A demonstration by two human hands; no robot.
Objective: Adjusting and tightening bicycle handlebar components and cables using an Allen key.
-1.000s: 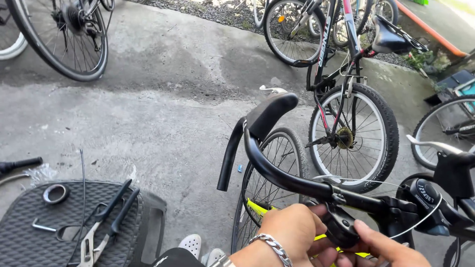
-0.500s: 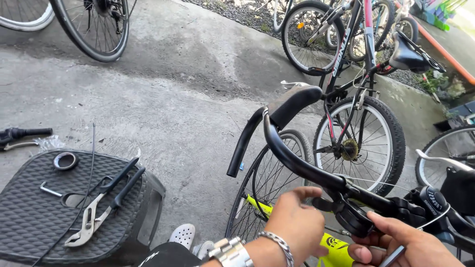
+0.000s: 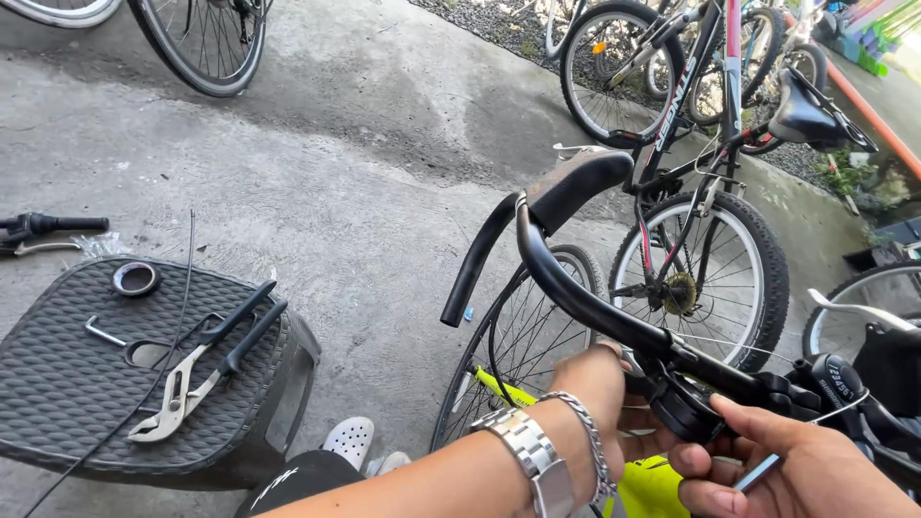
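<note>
- Left hand (image 3: 600, 384) is wrapped around the black handlebar (image 3: 576, 293) from underneath, fingers closed on the bar right next to the black clamp piece (image 3: 683, 408) mounted there. Silver watch (image 3: 532, 460) and a chain bracelet (image 3: 590, 446) on that wrist.
- Right hand (image 3: 767, 465) is curled shut around a small silver tool (image 3: 758, 473), looks like a hex key, only its short end pokes out of the fist. The thumb is pressed against the clamp piece.
- The handlebar runs from bottom right up to the middle of the view, ending in a worn black grip (image 3: 576, 182) with a curved bar end (image 3: 480, 259) hanging down off it.
- Just right of the hands there's a shifter (image 3: 844, 384) on the same bar, with a thin cable (image 3: 729, 343) coming past it.
- Under the bar you can see the bike's front wheel (image 3: 523, 350) and a bit of neon yellow frame (image 3: 648, 484).
- On the left sits a dark plastic stool (image 3: 58, 384) used as a tool tray: slip-joint pliers (image 3: 197, 369), a bent hex key (image 3: 101, 333), a roll of black tape (image 3: 135, 278), and a long thin cable (image 3: 182, 288) lying across it.
- Beyond the stool, on the concrete floor (image 3: 336, 163), lies a loose brake lever with grip (image 3: 43, 230).
- More bikes parked behind, the nearest a red and black one (image 3: 705, 105) with a black saddle (image 3: 806, 110).
- A white clog (image 3: 350, 441) peeks out at the bottom.
</note>
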